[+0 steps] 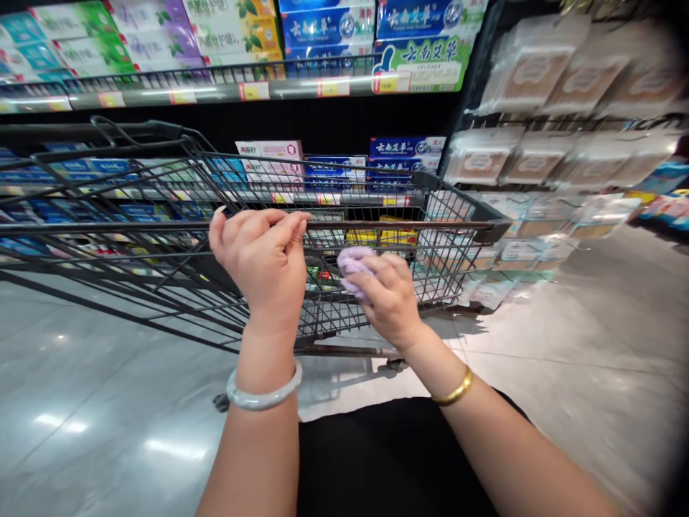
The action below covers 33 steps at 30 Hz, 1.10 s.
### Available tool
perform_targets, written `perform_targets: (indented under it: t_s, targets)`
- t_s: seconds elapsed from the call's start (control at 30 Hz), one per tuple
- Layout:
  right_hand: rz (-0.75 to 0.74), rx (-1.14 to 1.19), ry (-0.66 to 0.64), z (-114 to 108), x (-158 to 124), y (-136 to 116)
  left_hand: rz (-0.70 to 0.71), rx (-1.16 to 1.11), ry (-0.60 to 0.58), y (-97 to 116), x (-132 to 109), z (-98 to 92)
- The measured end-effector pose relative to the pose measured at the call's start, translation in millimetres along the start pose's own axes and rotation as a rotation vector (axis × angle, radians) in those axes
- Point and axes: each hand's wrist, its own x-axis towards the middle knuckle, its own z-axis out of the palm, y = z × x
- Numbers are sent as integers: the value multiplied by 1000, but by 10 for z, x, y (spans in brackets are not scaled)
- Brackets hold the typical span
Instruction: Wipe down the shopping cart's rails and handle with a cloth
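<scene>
A black wire shopping cart [344,309] stands side-on in front of me. My left hand [263,251], with a pale bangle [263,396] on its wrist, is wrapped round the cart's top rail. To its right, my right hand [390,294] is closed on a crumpled lilac cloth [355,269] and is against the cart's near wire side, just below the rail. A gold bangle [456,388] circles the right wrist. Part of the cloth is hidden behind the fingers.
Behind the cart, a shelf [215,93] bears rows of boxed toothpaste [326,29] with price tags along its edge. More boxes [272,161] stand lower down. Clear packets [538,68] hang on hooks at the right. Grey floor tiles [108,373] reflect the lights.
</scene>
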Motion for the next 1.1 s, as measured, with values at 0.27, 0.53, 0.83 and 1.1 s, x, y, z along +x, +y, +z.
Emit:
perform_targets:
  t_s: [0.27, 0.53, 0.83, 1.1]
  targets:
    - [60, -32, 71, -77, -27, 96, 18, -27, 8, 43, -8, 8]
    - [-39, -7, -77, -53, -112, 58, 84, -71, -63, 154, 11, 104]
    - [19, 29, -121, -63, -237, 172, 67, -70, -53, 128, 10, 113]
    - [110, -24, 23, -130, -180, 253, 49, -98, -74, 115, 13, 111]
